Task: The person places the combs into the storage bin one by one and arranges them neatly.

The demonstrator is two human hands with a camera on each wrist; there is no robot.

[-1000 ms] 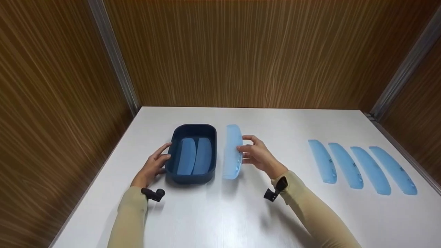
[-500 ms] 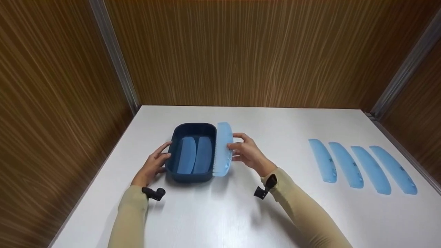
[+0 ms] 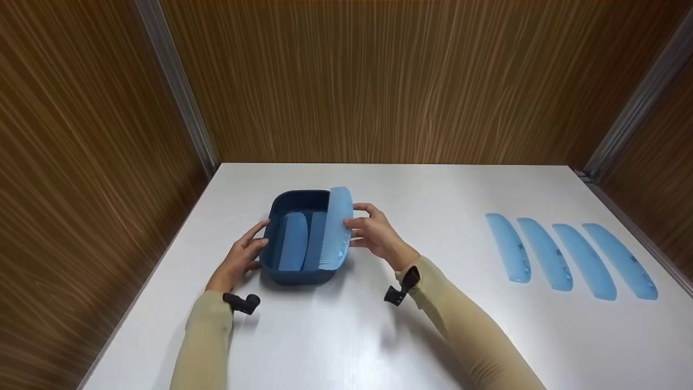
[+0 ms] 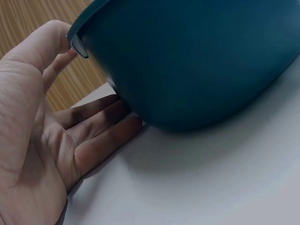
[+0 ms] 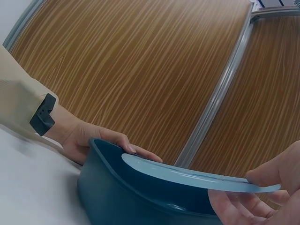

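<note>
In the head view my right hand (image 3: 378, 234) pinches a light blue comb (image 3: 337, 230) by its curved back. The comb's toothed side reaches over the right part of a dark blue box (image 3: 296, 278). The right wrist view shows my thumb on top of the comb (image 5: 183, 177) and fingers beneath it. Two combs lie side by side inside the box; the left comb (image 3: 293, 242) shows whole, the other comb (image 3: 315, 238) is partly covered by the held one. My left hand (image 4: 51, 126) touches the box's left side with fairly straight fingers, thumb at the rim.
Several more light blue combs (image 3: 584, 261) lie in a spaced row on the right of the white table (image 3: 335, 336). Wood-patterned panels (image 3: 379, 81) stand behind the table and at both sides.
My right hand has moved left with the comb, from beside the box to over its right part. The left hand stays at the box, and the combs in the row still lie there.
</note>
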